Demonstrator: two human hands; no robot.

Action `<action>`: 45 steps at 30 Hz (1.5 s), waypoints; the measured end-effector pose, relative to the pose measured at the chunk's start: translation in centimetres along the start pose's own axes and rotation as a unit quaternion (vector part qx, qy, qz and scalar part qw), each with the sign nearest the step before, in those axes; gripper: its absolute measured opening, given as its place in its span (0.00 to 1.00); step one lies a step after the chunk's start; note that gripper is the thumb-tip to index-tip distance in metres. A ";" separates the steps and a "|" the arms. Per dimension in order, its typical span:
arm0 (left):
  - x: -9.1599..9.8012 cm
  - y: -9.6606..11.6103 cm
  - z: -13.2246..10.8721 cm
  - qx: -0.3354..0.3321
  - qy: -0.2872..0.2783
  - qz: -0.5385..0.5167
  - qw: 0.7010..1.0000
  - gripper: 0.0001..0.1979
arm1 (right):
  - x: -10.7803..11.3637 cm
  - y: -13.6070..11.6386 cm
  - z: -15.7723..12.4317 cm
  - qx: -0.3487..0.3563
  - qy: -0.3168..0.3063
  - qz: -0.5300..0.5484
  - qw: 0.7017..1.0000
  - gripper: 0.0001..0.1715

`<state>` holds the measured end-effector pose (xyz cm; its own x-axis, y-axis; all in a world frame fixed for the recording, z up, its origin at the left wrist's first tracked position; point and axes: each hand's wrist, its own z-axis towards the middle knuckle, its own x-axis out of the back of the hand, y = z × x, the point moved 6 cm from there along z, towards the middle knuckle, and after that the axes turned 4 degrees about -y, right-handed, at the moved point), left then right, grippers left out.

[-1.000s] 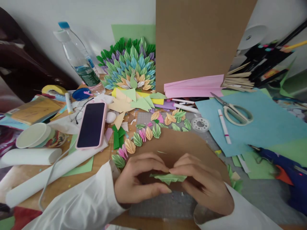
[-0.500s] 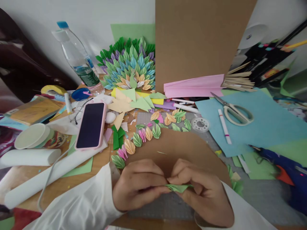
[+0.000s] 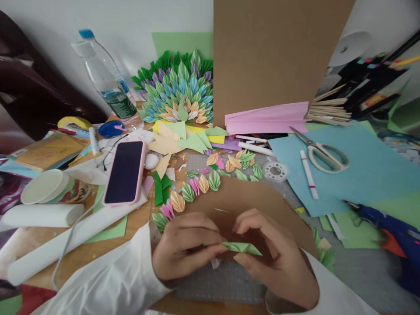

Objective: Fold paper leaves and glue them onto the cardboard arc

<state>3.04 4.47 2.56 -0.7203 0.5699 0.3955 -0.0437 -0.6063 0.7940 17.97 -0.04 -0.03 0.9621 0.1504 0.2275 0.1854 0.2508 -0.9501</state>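
Note:
My left hand (image 3: pixel 188 247) pinches one end of a pleated green paper leaf (image 3: pixel 243 248) between thumb and fingers. Around the leaf's other end my right hand (image 3: pixel 274 258) is curved, its thumb and fingers apart and not gripping it. Both hands are above a brown cardboard piece (image 3: pixel 252 197) with a rounded edge. Folded paper leaves in green, pink and orange line its upper left edge, among them an orange leaf (image 3: pixel 177 202). A thin green sliver (image 3: pixel 222 210) lies on the cardboard.
A blue glue gun (image 3: pixel 387 225) lies at the right, with scissors (image 3: pixel 328 155) and a marker (image 3: pixel 309 174) on blue paper (image 3: pixel 367 175). At the left are a phone (image 3: pixel 124 173) and white paper rolls (image 3: pixel 59 249). A paper peacock (image 3: pixel 182 94) and bottles (image 3: pixel 113 92) stand behind.
My right thumb and fingers have come apart and let go of the green paper leaf. It stays pinched in my left hand, with more of it showing.

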 end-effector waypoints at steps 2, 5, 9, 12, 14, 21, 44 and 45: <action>-0.3 -0.1 -0.1 0.000 -0.009 -0.008 1.000 0.05 | -0.3 0.1 0.1 -0.012 -0.032 0.020 0.999 0.05; -0.4 -0.4 -0.2 0.011 -0.013 -0.019 1.000 0.05 | -0.5 -0.1 0.4 -0.026 -0.059 0.026 0.998 0.05; -0.8 -0.8 -0.2 0.030 -0.035 -0.053 0.998 0.04 | -0.4 0.0 0.8 -0.032 -0.064 0.049 0.996 0.09; -1.0 -1.1 -0.2 0.055 -0.033 -0.057 0.996 0.05 | -0.4 0.7 1.0 -0.042 -0.068 0.076 0.994 0.09; -1.2 -1.3 -0.3 0.061 -0.030 -0.037 0.997 0.06 | -0.6 1.4 0.9 -0.054 -0.076 0.082 0.992 0.08; 1.7 -1.8 -0.4 0.127 -0.051 0.114 0.984 0.17 | -0.6 3.0 1.1 -0.090 -0.052 0.073 0.992 0.09; 17.1 -8.5 -2.5 0.446 0.147 0.616 0.633 0.34 | -0.5 3.3 1.2 -0.150 -0.029 0.045 0.987 0.12; 17.0 -8.4 -2.4 0.449 0.148 0.611 0.635 0.34 | -0.5 3.3 1.2 -0.150 -0.029 0.045 0.987 0.12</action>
<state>-10.51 17.94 1.47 0.0598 -0.2311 0.9711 0.9896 0.1411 -0.0274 17.87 1.88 -2.99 0.9658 0.2161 0.1435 0.1595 -0.0583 -0.9855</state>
